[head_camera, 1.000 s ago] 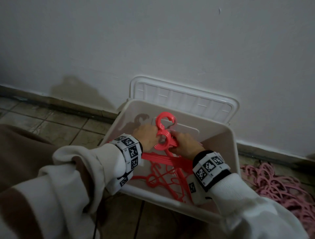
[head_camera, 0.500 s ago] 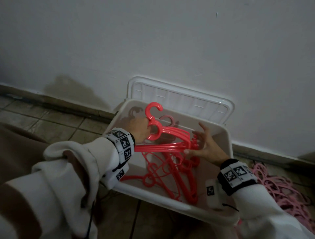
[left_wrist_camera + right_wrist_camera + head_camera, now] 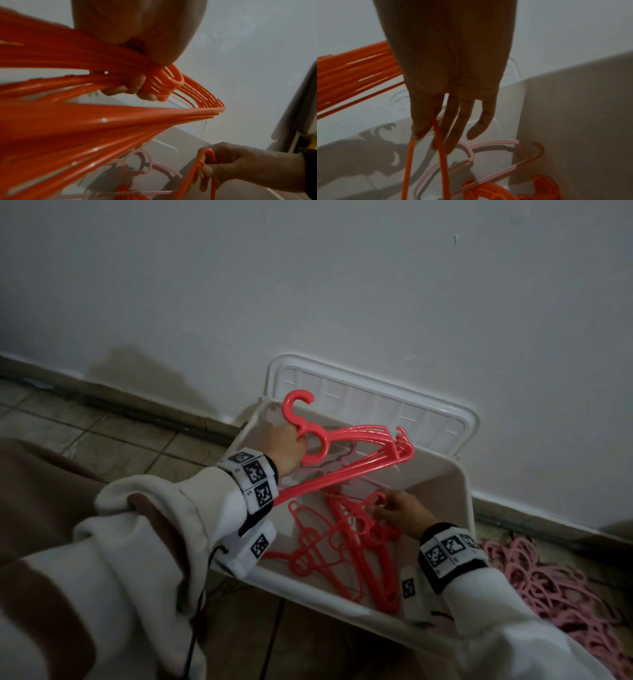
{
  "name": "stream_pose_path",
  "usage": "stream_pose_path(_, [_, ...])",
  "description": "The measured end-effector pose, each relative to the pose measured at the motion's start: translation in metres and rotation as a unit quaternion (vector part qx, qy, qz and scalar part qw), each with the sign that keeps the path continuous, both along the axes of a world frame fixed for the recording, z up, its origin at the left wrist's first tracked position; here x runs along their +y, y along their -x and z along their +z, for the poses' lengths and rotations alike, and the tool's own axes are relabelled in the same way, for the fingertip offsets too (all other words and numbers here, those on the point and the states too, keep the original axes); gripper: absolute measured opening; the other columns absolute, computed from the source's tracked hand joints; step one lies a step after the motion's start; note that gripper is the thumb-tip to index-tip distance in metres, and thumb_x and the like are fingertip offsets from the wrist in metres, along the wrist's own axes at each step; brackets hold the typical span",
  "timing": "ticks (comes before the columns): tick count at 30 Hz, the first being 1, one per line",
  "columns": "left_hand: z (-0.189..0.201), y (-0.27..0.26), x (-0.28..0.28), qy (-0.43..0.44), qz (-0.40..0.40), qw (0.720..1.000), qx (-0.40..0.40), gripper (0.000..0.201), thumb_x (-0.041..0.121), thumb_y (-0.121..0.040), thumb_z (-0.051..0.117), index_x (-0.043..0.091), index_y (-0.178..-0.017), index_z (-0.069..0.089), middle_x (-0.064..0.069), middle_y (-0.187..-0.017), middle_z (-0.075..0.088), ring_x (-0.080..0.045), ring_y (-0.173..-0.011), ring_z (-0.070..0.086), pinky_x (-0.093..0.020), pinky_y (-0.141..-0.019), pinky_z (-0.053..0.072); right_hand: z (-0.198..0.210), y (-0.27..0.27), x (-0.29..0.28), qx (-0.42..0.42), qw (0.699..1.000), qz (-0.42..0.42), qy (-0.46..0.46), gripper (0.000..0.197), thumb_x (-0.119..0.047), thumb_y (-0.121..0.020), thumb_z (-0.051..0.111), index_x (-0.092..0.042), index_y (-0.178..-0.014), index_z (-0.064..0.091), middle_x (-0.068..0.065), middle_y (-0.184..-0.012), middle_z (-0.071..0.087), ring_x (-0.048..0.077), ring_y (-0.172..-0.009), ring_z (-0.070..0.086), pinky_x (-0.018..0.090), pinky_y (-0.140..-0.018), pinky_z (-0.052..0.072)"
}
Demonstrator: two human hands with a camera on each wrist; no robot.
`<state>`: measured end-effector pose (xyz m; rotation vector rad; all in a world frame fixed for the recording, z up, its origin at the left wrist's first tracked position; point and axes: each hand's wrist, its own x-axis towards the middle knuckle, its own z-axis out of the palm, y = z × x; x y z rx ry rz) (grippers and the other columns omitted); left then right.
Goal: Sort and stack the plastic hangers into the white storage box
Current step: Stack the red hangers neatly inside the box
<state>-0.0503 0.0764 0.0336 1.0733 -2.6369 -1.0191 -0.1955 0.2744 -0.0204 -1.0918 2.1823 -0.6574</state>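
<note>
Tiled floor, pink hanger pile beside white box

Both arms are covered by loose cream-white sleeves, the left one showing a broad brown band toward the upper arm. Each wrist carries a black strap faced with white blocks bearing black square-patterned tags: left wristband, right wristband. A thin black cable hangs from the left wrist unit.
</note>
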Motion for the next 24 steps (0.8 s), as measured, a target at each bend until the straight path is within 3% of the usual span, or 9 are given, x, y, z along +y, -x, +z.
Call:
stream_pose_path(3, [0.000, -0.003, -0.004, 0.024, 0.016, 1.000, 0.005, 0.029, 0.018, -0.097, 0.037, 0.009, -0.082, 0.059, -0.003, -0.078, 0.058, -0.015, -0.072, 0.055, -0.025, -0.073, 0.049, 0.003, 0.001, 0.002, -0.004, 0.999, -0.019, 0.030, 0.010, -0.012, -0.090, 0.058, -0.005, -0.092, 0.066, 0.004, -0.077, 0.066, -0.011, -0.053, 0.056, 0.005, -0.058, 0.042])
stream_pose_path(6, [-0.008, -0.005, -0.013, 0.040, 0.036, 0.998, 0.021, 0.033, 0.021, -0.095, 0.038, 0.004, -0.084, 0.063, -0.012, -0.084, 0.065, -0.025, -0.081, 0.061, -0.041, -0.092, 0.046, 0.007, 0.007, 0.008, -0.063, 0.995, -0.032, 0.074, 0.012, -0.010, -0.089, 0.058, -0.009, -0.079, 0.064, 0.009, -0.075, 0.066, 0.012, -0.068, 0.061, 0.023, -0.065, 0.047])
stream_pose_path(8, [-0.013, -0.004, -0.019, 0.028, 0.047, 0.998, 0.021, 0.032, 0.021, -0.094, 0.039, 0.004, -0.076, 0.060, -0.012, -0.075, 0.063, -0.027, -0.075, 0.061, -0.042, -0.086, 0.048, 0.015, 0.011, 0.013, -0.073, 0.992, -0.037, 0.101, 0.021, -0.011, -0.090, 0.057, -0.010, -0.070, 0.062, 0.006, -0.068, 0.064, 0.015, -0.067, 0.058, 0.024, -0.065, 0.045])
stream_pose_path(11, [-0.020, -0.003, -0.024, 0.016, 0.051, 0.998, 0.024, 0.032, 0.024, -0.095, 0.041, 0.010, -0.071, 0.057, -0.005, -0.066, 0.057, -0.022, -0.067, 0.059, -0.035, -0.069, 0.050, 0.030, 0.013, 0.019, -0.047, 0.984, -0.072, 0.155, 0.031, -0.010, -0.091, 0.055, -0.014, -0.061, 0.061, -0.006, -0.055, 0.061, 0.002, -0.058, 0.054, 0.016, -0.063, 0.042])
stream_pose_path(14, [-0.028, -0.002, -0.027, 0.015, 0.040, 0.999, 0.024, 0.035, 0.029, -0.096, 0.042, 0.016, -0.065, 0.052, -0.003, -0.063, 0.057, -0.020, -0.062, 0.058, -0.031, -0.063, 0.047, 0.043, 0.013, 0.021, 0.022, 0.981, -0.076, 0.180, 0.024, -0.014, -0.089, 0.058, -0.026, -0.069, 0.063, -0.009, -0.065, 0.062, -0.001, -0.062, 0.053, 0.015, -0.064, 0.041])
stream_pose_path(17, [-0.034, 0.000, -0.029, 0.017, 0.033, 0.999, 0.025, 0.032, 0.031, -0.094, 0.046, 0.013, -0.070, 0.056, -0.003, -0.062, 0.060, -0.018, -0.059, 0.060, -0.032, -0.063, 0.051, 0.057, 0.008, 0.023, 0.078, 0.979, -0.033, 0.184, 0.013, -0.025, -0.086, 0.063, -0.025, -0.073, 0.066, -0.003, -0.068, 0.064, 0.013, -0.065, 0.053, 0.021, -0.066, 0.041])
stream_pose_path(20, [-0.042, 0.000, -0.034, -0.003, 0.045, 0.998, 0.040, 0.034, 0.039, -0.083, 0.053, 0.006, -0.090, 0.059, 0.003, -0.066, 0.064, -0.012, -0.059, 0.063, -0.030, -0.063, 0.054, 0.075, 0.004, 0.024, 0.129, 0.972, -0.017, 0.193, 0.031, -0.038, -0.080, 0.057, -0.010, -0.078, 0.072, 0.005, -0.070, 0.066, 0.027, -0.071, 0.059, 0.035, -0.070, 0.044])
stream_pose_path(22, [-0.041, 0.000, -0.033, -0.003, 0.051, 0.997, 0.060, 0.046, 0.050, -0.072, 0.053, 0.009, -0.094, 0.059, 0.004, -0.073, 0.066, -0.009, -0.064, 0.065, -0.029, -0.067, 0.055, 0.089, 0.001, 0.026, 0.135, 0.969, -0.020, 0.205, 0.032, -0.046, -0.079, 0.057, -0.018, -0.080, 0.073, -0.001, -0.065, 0.064, 0.026, -0.066, 0.056, 0.037, -0.066, 0.042])
stream_pose_path(24, [-0.036, 0.000, -0.026, 0.014, 0.035, 0.999, 0.014, 0.050, 0.054, -0.075, 0.049, 0.009, -0.095, 0.058, 0.000, -0.089, 0.067, -0.017, -0.082, 0.065, -0.036, -0.082, 0.053, 0.100, 0.000, 0.026, 0.119, 0.968, -0.026, 0.219, 0.021, -0.042, -0.083, 0.060, -0.023, -0.080, 0.069, -0.007, -0.060, 0.062, 0.026, -0.063, 0.058, 0.037, -0.063, 0.043])
